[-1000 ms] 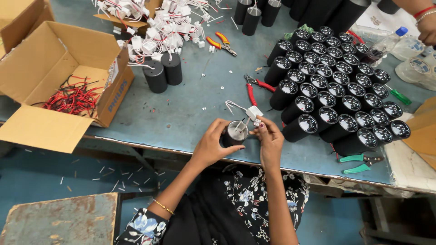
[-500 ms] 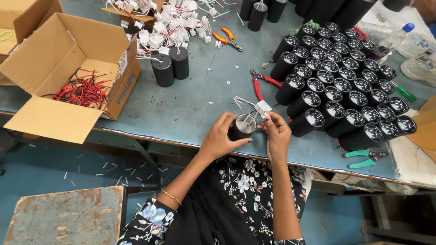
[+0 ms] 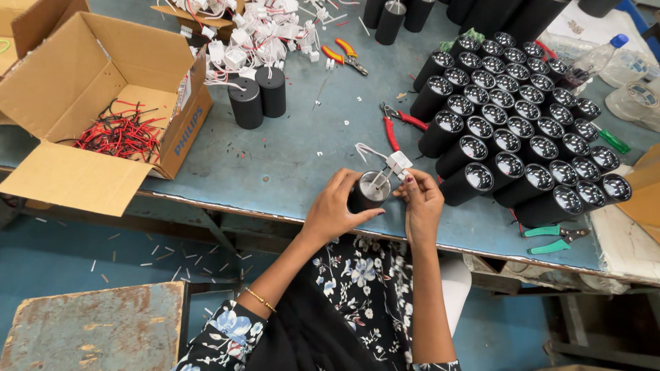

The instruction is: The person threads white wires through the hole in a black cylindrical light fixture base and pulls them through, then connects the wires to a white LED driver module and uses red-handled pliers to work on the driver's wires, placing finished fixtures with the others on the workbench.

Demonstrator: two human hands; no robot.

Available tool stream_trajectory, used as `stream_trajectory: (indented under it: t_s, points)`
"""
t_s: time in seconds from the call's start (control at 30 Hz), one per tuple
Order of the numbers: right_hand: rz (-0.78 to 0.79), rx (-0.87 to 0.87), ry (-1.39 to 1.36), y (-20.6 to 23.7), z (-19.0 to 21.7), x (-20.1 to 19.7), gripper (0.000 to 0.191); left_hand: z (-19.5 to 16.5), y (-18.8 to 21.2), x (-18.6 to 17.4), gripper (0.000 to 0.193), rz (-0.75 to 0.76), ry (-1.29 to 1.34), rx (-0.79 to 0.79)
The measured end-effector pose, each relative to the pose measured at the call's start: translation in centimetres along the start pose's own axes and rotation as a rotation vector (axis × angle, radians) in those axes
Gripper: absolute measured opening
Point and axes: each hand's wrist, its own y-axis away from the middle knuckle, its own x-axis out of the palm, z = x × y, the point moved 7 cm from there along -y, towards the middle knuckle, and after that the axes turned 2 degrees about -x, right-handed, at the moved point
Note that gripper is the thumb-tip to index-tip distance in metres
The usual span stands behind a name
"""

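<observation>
While our left hand [image 3: 337, 206] grips the black can [image 3: 368, 192], our right hand [image 3: 421, 199] pinches its white plug [image 3: 399, 163]. Both have barely shifted since a moment ago, so we remain on the wiring.

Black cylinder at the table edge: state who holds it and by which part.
The left hand grips the black cylinder around its side wall. The right hand pinches the white connector on its wires, just above the open end.

1. An open cardboard box [image 3: 89, 103] sits at the counter's [image 3: 302, 144] left, holding red and black wire offcuts [image 3: 120, 134].
2. Far centre: a heap of white connectors [image 3: 258, 31].
3. Right: rows of black cylinders [image 3: 522, 130], probably lamp housings.
4. Red-handled pliers [image 3: 395, 127] lie mid-counter.
</observation>
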Motion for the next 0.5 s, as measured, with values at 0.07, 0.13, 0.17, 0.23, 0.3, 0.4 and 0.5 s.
stream_trajectory:
  t_s: [0.07,0.13,0.17,0.23,0.3,0.4,0.5]
  points:
    - [-0.003,0.008,0.018,0.1,-0.1,-0.2,0.024,0.0,0.4,0.1,0.085,-0.014,0.057,0.012]
    - [0.009,0.000,0.003,0.2,0.1,-0.3,0.023,-0.2,0.8,0.1,0.090,-0.034,0.115,0.051]
    - [0.011,-0.002,-0.004,0.3,0.2,-0.5,0.023,-0.4,1.1,0.1,0.089,-0.047,0.147,0.084]
    - [0.018,-0.004,-0.010,0.3,0.6,-0.7,0.023,-0.6,1.6,0.0,0.082,-0.089,0.217,0.127]
    - [0.018,0.005,-0.013,0.5,1.1,-0.9,0.023,-0.9,2.1,-0.3,0.071,-0.150,0.291,0.152]
    - [0.028,0.020,-0.003,0.0,1.7,-0.9,0.022,-2.9,4.6,-1.2,0.036,-0.295,0.223,0.286]
    - [0.029,0.054,-0.020,-1.1,1.9,-0.8,0.021,-4.1,7.4,2.6,0.012,0.103,0.348,0.185]
